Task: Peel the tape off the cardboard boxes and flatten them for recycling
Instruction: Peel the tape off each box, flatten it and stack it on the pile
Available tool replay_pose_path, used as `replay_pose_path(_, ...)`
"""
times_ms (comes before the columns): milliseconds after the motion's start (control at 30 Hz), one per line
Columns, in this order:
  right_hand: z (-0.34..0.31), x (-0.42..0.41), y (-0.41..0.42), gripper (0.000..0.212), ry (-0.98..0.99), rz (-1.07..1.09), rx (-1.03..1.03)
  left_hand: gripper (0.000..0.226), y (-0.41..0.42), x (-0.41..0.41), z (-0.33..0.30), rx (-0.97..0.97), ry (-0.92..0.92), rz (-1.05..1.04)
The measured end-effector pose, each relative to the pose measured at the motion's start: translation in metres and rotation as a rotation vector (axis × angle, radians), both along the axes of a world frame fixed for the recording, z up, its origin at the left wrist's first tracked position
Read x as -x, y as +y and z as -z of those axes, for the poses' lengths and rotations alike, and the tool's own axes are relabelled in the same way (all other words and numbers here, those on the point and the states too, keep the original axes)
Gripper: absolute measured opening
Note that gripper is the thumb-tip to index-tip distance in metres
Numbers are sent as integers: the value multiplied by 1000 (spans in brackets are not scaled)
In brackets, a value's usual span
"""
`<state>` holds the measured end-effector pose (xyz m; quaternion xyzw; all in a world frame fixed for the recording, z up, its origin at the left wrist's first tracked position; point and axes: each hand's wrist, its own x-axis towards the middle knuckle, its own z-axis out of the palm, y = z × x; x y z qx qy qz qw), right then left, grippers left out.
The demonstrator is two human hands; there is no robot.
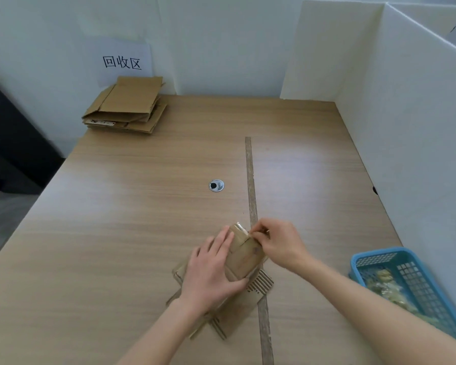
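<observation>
one head cam, wide angle, looking forward and down over your desk.
you see it from your own head height, close above your left hand (212, 270) and right hand (277, 243) at the bottom centre, with the wooden table (142, 206) running away to the white wall (221, 43) and the partition (419, 106) on your right. edges bend from the lens. no second view to share with.

A small brown cardboard box (244, 255) with clear tape (239, 227) on its far end lies near the worktop's front edge; flattened boxes (128, 106) are stacked at the far left corner.
</observation>
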<state>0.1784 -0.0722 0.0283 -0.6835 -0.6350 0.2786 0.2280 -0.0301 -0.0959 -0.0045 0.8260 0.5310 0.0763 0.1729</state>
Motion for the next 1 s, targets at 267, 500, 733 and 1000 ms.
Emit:
replay_pose_path(267, 2, -2, 1, 32, 546, 242, 237, 108, 43, 27, 0, 53, -7, 280)
replay_pose_path(500, -6, -15, -6, 37, 769, 153, 446, 109, 45, 31, 3, -2, 16, 310)
replay_pose_path(733, -1, 15, -26, 35, -112, 88, 33, 109, 43, 30, 4, -14, 28, 290)
replay_pose_path(1000, -10, 3, -18, 21, -232, -299, -17, 107, 43, 36, 0, -15, 13, 321)
